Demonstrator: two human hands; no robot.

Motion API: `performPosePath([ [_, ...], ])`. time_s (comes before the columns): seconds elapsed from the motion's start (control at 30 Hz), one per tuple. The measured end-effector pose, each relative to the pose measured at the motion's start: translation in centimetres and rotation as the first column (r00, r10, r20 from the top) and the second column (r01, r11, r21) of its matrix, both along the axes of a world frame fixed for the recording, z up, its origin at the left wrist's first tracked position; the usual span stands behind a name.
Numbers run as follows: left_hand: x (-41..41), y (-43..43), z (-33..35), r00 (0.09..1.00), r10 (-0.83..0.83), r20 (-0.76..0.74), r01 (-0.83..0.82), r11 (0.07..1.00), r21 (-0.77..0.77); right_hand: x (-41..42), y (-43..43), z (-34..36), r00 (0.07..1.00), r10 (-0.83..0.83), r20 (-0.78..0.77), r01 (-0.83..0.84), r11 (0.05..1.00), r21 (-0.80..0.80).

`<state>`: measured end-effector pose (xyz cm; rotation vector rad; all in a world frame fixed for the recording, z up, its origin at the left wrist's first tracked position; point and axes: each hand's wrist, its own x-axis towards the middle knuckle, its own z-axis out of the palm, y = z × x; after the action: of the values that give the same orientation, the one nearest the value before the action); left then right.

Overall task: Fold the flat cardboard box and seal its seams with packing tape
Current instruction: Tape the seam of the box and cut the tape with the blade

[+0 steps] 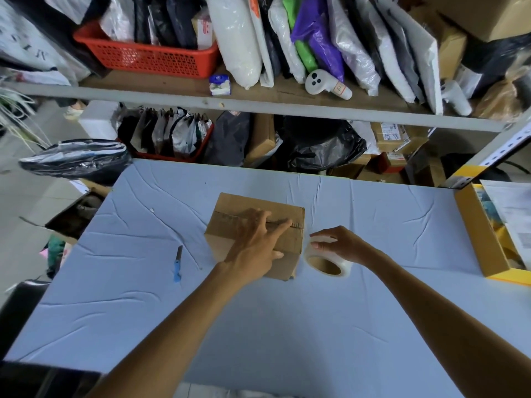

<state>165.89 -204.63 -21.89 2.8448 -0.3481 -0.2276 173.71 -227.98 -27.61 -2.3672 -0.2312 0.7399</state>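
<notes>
A folded brown cardboard box (pixel 230 219) stands on the blue-covered table (pixel 287 326), its top flaps closed along a middle seam. My left hand (pixel 255 242) lies flat on the top with fingers spread across the seam, pressing the flaps down. Just right of the box a roll of clear packing tape (pixel 327 262) rests on the table. My right hand (pixel 339 245) grips the roll's upper rim, close to the box's right edge. Whether tape is stuck to the box, I cannot tell.
A blue-handled utility knife (pixel 177 265) lies on the table left of the box. A yellow box (pixel 482 239) with papers sits at the right edge. Behind the table stand shelves packed with parcels, bags and a red basket (pixel 143 57).
</notes>
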Motion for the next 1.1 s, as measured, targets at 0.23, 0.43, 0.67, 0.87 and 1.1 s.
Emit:
performPosePath([
  [0.23, 0.1, 4.0, 0.4, 0.949, 0.292, 0.121, -0.214, 0.874, -0.436, -0.3, 0.6, 0.7, 0.999, 0.032, 0.023, -0.031, 0.999, -0.042],
  [0.43, -1.5, 12.6, -3.3, 0.613, 0.781, 0.119, -0.622, 0.57, -0.537, -0.5, 0.5, 1.5, 0.998, 0.05, 0.029, -0.047, 0.996, -0.074],
  [0.67, -3.5, 15.6, -11.3, 0.668, 0.69, -0.28, -0.724, 0.69, -0.027, -0.8, 0.6, 1.8, 0.999, 0.043, 0.03, -0.041, 0.997, -0.065],
  [0.87, -3.1, 16.3, -14.1, 0.636, 0.725, -0.263, -0.736, 0.673, 0.074, -1.0, 0.6, 2.1, 1.0, 0.009, 0.007, -0.009, 0.997, -0.071],
  [1.1, -1.7, 16.6, -15.1, 0.492, 0.788, -0.371, -0.836, 0.546, 0.052, -1.1, 0.6, 2.6, 1.0, -0.007, 0.02, 0.009, 0.996, -0.088],
])
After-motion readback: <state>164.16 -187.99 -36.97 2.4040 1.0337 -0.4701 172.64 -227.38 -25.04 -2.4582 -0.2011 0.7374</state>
